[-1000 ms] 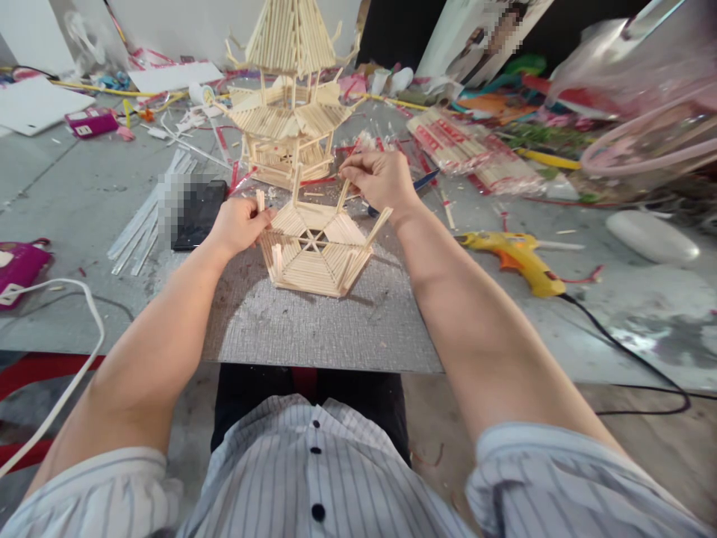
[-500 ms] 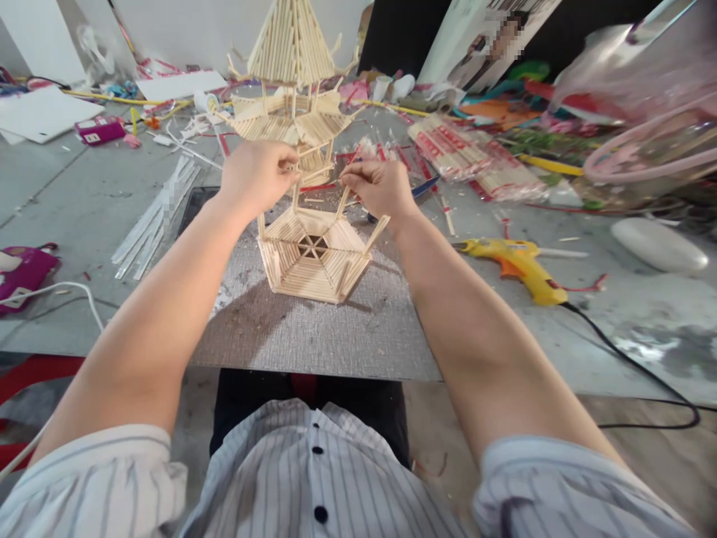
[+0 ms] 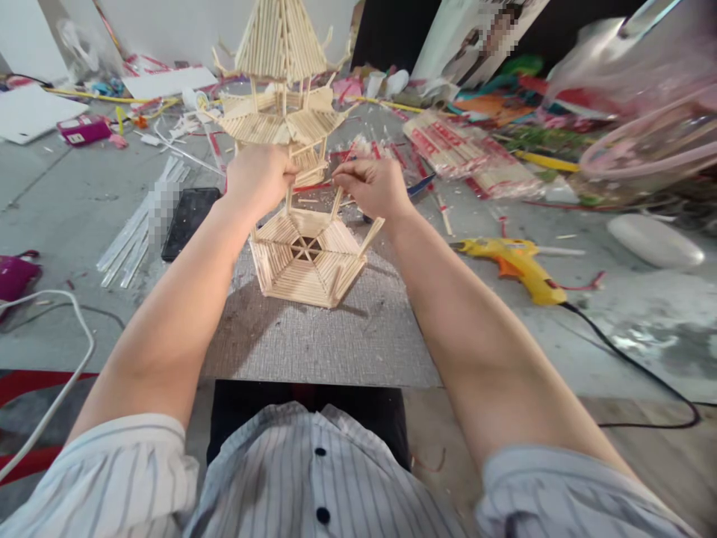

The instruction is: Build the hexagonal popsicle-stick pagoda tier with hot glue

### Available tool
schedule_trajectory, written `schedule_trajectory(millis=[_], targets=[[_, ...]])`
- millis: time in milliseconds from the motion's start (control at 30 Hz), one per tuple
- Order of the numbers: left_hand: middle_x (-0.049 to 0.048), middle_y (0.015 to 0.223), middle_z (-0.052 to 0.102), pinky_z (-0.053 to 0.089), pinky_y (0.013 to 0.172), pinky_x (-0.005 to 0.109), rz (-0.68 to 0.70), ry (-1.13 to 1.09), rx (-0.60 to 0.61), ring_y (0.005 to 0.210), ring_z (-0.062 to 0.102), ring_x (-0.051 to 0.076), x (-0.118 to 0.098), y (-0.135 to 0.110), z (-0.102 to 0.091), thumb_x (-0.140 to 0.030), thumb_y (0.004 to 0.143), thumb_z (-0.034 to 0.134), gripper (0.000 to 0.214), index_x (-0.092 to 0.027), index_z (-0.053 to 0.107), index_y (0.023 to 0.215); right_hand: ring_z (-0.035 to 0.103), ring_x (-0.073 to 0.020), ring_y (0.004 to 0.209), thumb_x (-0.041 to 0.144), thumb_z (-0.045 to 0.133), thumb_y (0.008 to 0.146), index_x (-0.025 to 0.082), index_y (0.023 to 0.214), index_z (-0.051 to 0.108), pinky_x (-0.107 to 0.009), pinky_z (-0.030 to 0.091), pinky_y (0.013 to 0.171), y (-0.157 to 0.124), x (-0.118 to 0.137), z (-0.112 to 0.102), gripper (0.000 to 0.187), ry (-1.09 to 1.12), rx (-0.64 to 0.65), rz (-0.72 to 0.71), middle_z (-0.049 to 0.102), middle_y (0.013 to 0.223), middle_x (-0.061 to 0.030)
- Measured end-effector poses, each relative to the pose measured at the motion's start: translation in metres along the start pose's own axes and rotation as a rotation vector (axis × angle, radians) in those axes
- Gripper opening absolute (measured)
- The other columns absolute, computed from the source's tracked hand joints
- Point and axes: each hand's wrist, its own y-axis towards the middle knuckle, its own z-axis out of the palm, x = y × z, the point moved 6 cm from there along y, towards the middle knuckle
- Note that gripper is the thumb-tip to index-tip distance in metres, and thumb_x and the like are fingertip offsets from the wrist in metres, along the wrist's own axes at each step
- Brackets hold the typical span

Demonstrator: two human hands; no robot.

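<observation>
A hexagonal frame of wooden sticks, with upright stick posts at its corners and a spoked opening in its middle, sits on a grey board. My left hand is closed at the top of a back post; its fingertips are partly hidden. Over the neighbouring back post, my right hand pinches the upper end between thumb and fingers. Just behind both hands stands a tiered stick pagoda with a pointed roof, its lower part partly covered by my left hand.
To the right lies a yellow glue gun with a black cord, near a white computer mouse. Plastic-wrapped stick packs are behind it. Left of my arm are a dark phone and clear glue sticks. Clutter lines the back.
The view has shifted slightly, so more of the phone shows beside my left arm. Both hands keep their hold at the back posts, and the frame sits much as before.
</observation>
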Motion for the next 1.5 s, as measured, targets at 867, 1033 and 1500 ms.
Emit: schedule_trajectory(millis=[867, 1033, 1500], targets=[[0.0064, 0.093, 0.074, 0.048, 0.082, 0.038, 0.008, 0.014, 0.031, 0.100, 0.065, 0.028, -0.0017, -0.0028, 0.0019, -0.027, 0.083, 0.055, 0.022, -0.026, 0.076, 0.090, 0.052, -0.0109, 0.061, 0.032, 0.058, 0.083, 0.014, 0.089, 0.074, -0.026, 0.043, 0.058, 0.0003, -0.0030, 0.0019, 0.024, 0.032, 0.029, 0.002, 0.059, 0.065, -0.0006], [0.0064, 0.096, 0.074, 0.048, 0.083, 0.038, 0.006, 0.060, 0.042, 0.101, 0.064, 0.028, -0.0039, -0.0050, 0.0006, -0.027, 0.083, 0.053, 0.025, -0.026, 0.075, 0.095, 0.054, -0.0115, 0.063, 0.028, 0.057, 0.083, 0.014, 0.090, 0.074, -0.026, 0.044, 0.061, 0.0000, 0.0011, 0.0003, 0.023, 0.014, 0.037, -0.019, 0.062, 0.068, -0.0012], [0.0056, 0.094, 0.074, 0.048, 0.083, 0.037, 0.004, 0.057, 0.073, 0.102, 0.064, 0.027, -0.0018, -0.0043, 0.0021, -0.030, 0.084, 0.051, 0.028, -0.028, 0.074, 0.099, 0.050, -0.0103, 0.058, 0.034, 0.059, 0.084, 0.016, 0.088, 0.072, -0.026, 0.043, 0.059, 0.0010, -0.0060, 0.0029, 0.023, 0.018, 0.018, 0.010, 0.055, 0.063, 0.0009]])
